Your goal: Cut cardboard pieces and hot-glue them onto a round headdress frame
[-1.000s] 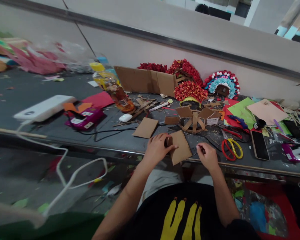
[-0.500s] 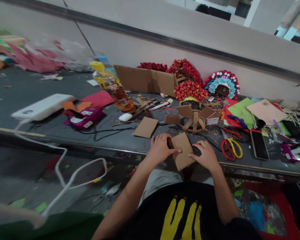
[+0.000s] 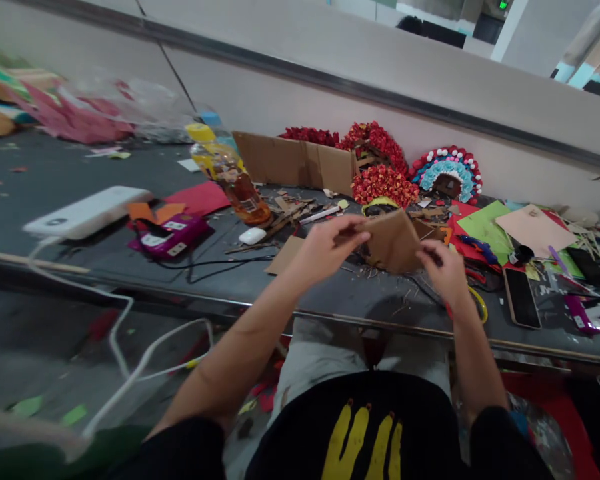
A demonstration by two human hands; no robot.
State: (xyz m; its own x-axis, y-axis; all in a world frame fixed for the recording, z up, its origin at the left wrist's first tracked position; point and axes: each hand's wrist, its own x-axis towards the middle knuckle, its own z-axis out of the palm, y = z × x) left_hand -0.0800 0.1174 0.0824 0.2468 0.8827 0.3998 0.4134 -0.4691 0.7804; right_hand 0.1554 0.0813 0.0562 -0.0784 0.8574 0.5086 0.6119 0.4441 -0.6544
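Note:
Both hands hold one piece of brown cardboard (image 3: 393, 243) raised and tilted above the table. My left hand (image 3: 333, 247) pinches its left edge, and my right hand (image 3: 443, 270) pinches its lower right corner. Behind it, the cardboard ring frame with flaps is mostly hidden. A second flat cardboard piece (image 3: 283, 256) lies on the table, partly covered by my left hand. Scissors with red and yellow handles (image 3: 479, 305) lie partly hidden behind my right wrist.
A bottle with a yellow cap (image 3: 233, 177) stands at left centre, near a white power strip (image 3: 87, 212) and a purple box (image 3: 173, 237). Red flowered pieces (image 3: 385, 185) and a blue-and-red arch (image 3: 447, 175) sit by the wall. A phone (image 3: 522, 298) lies at right.
Both hands have lifted the cardboard piece from the table's front edge, up and away from my body, tilting it in front of the ring frame.

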